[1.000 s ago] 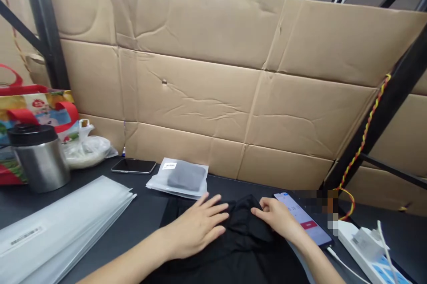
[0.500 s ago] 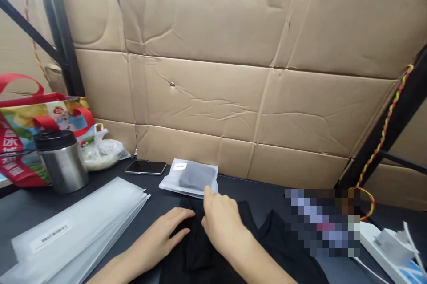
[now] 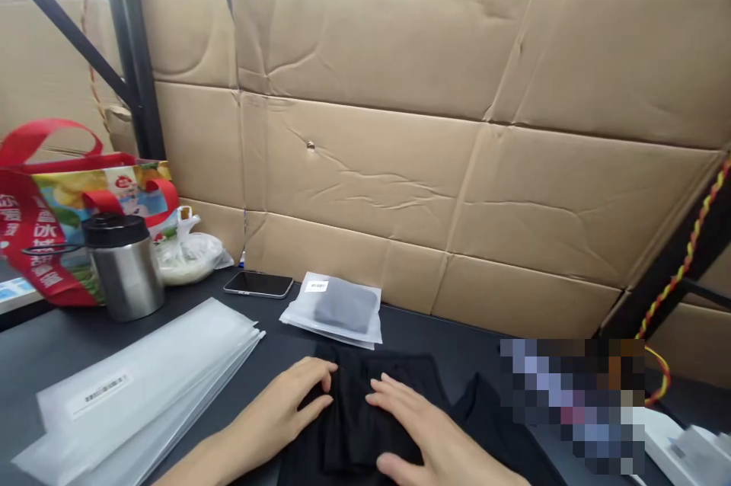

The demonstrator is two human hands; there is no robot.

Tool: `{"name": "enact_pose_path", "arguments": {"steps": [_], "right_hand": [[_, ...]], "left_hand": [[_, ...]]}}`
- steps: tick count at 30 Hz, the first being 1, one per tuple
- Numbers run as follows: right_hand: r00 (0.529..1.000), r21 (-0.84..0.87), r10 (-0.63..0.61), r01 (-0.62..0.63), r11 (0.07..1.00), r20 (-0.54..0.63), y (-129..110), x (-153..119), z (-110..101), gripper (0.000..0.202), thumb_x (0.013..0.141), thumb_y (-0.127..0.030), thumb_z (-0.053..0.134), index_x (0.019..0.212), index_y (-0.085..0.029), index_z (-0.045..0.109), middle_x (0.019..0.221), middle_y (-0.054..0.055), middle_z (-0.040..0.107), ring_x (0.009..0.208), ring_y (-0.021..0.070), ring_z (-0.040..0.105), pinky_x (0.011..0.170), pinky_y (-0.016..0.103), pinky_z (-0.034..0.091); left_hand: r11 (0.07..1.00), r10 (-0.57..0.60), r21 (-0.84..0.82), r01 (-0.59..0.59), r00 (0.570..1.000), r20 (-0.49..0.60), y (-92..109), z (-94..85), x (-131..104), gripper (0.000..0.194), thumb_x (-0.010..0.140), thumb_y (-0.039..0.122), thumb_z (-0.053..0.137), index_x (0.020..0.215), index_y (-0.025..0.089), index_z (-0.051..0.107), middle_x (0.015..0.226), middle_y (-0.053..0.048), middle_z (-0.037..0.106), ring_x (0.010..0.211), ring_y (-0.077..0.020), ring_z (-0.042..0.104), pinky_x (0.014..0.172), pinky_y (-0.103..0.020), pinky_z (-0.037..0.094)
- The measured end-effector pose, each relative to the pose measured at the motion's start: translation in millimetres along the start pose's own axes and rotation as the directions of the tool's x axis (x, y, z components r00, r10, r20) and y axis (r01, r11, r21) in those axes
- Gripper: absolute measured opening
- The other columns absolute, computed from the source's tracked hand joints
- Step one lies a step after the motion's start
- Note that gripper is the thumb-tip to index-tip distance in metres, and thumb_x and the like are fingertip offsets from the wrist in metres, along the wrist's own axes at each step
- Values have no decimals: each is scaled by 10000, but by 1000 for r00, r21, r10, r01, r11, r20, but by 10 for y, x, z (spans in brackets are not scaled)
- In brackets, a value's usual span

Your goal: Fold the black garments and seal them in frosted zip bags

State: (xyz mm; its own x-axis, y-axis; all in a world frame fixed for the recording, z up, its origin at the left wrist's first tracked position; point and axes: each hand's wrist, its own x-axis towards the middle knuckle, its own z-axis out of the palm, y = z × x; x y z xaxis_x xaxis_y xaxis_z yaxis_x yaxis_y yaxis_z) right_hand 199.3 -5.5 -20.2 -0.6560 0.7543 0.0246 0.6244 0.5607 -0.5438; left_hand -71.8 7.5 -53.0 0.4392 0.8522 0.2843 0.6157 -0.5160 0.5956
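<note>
Black cloth (image 3: 357, 433) lies partly folded on the dark table at the bottom middle, spreading to the right. At its left edge is my left hand (image 3: 300, 398), thumb and fingers apart with the fingertips on the fabric. My right hand (image 3: 419, 425) rests on the cloth with its fingers spread and its thumb lower down. Behind the cloth sits a frosted packet (image 3: 336, 309) with a dark item inside and a white label. To the left lies a stack of frosted plastic bags (image 3: 154, 379), the top one bearing a barcode label.
A phone (image 3: 259, 284), a steel mug (image 3: 126, 273), a knotted plastic bag (image 3: 191, 257) and a red carrier bag (image 3: 57, 219) stand back left. Cardboard (image 3: 365, 128) walls the rear. A power strip (image 3: 665, 436) is at right, beside a blurred-out patch.
My right hand has drawn back from near the packet and opened flat over the cloth. My left hand has stayed at the cloth's left edge. The view has shifted slightly.
</note>
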Motion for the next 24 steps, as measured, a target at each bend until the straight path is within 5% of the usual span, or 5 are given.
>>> {"name": "enact_pose_path", "arguments": {"steps": [7,12,16,20,24], "right_hand": [[994,-257,61,-82,963,-88,-151,225,400,892,698,-351,751,1449,-70,361,1451,229,396,1325,408,377,1092,512,334],[982,-460,60,-139,877,-182,-219,430,589,872,708,-455,723,1421,-61,414,1327,278,526,1197,457,500,964,569,439],[981,-544,43,-140,828,-187,-177,443,610,829,693,-363,769,1418,-134,438,1285,233,575,1153,410,548,921,509,487],[985,-490,28,-108,865,-168,-152,422,606,805,730,-391,709,1426,-110,418,1464,224,381,1296,423,413,964,528,453],[987,-447,56,-119,887,-151,-160,429,635,853,747,-465,646,1461,-103,349,1503,213,263,1338,435,337,1012,564,392]], "left_hand": [[999,18,26,-19,1000,9,31,0,-28,112,919,191,517,832,239,568,1219,-23,636,1152,-196,570,956,-325,457],[988,53,144,-52,999,-7,47,-48,-31,97,917,213,519,875,252,598,1267,-18,619,1180,-201,558,980,-335,455],[954,32,298,14,989,-147,-81,-490,-170,100,904,244,506,914,245,605,1161,-52,650,1087,-243,585,935,-383,461],[861,-202,415,294,946,-252,-363,-1022,-549,149,796,381,599,804,232,610,832,0,667,806,-235,632,739,-314,486],[823,-310,418,386,920,-240,-574,-1201,-872,198,835,362,503,697,235,568,659,70,618,629,-162,608,628,-232,465]]}}
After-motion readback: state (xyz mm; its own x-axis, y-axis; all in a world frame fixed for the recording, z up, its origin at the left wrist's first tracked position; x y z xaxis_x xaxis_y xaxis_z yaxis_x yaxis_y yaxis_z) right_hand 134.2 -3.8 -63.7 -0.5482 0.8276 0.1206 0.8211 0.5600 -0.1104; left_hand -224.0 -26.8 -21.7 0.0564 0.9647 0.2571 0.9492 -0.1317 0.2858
